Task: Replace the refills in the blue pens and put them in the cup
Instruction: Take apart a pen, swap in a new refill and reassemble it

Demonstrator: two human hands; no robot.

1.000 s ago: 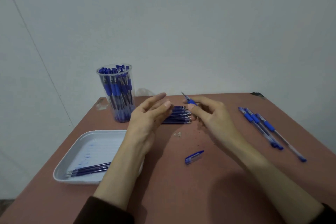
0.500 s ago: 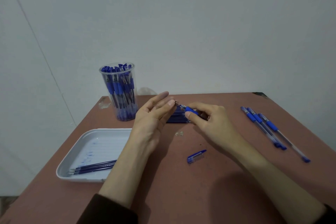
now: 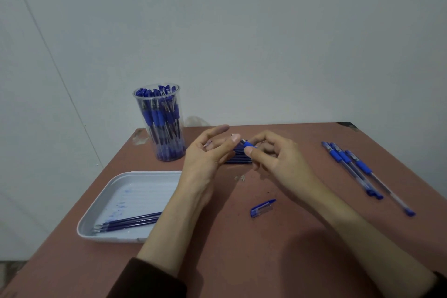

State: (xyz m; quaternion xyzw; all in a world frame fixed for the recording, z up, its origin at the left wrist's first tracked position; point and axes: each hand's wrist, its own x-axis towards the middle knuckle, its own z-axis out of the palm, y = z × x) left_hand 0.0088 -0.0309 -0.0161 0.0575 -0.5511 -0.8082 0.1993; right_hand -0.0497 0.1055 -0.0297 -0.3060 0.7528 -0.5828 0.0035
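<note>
Blue pen [image 3: 250, 145] wants a steady pinch and a straight, gentle twist at its nose, so no small part skips away (how much of the barrel I hold is hidden). My right hand [image 3: 278, 162] pinches its blue grip between thumb and forefinger, just above the refills [image 3: 238, 159], right of the cup [image 3: 158, 126]. My left hand [image 3: 205, 155] is loose, with one fingertip [image 3: 235, 139] meeting the front end.

We record a cup [image 3: 159, 128] at the back left of the table [image 3: 266, 261], with upright pens [image 3: 154, 116] in it. In front of it, a tray [image 3: 101, 205] holds spare refills [image 3: 128, 222] along its near side. A pile of refills [image 3: 238, 159] lies at centre, behind the left hand [image 3: 208, 157] and the right hand [image 3: 278, 159], which holds a pen [image 3: 249, 144]. A cap [image 3: 262, 208] lies nearer us. Three pens [image 3: 358, 172] lie at the right.
</note>
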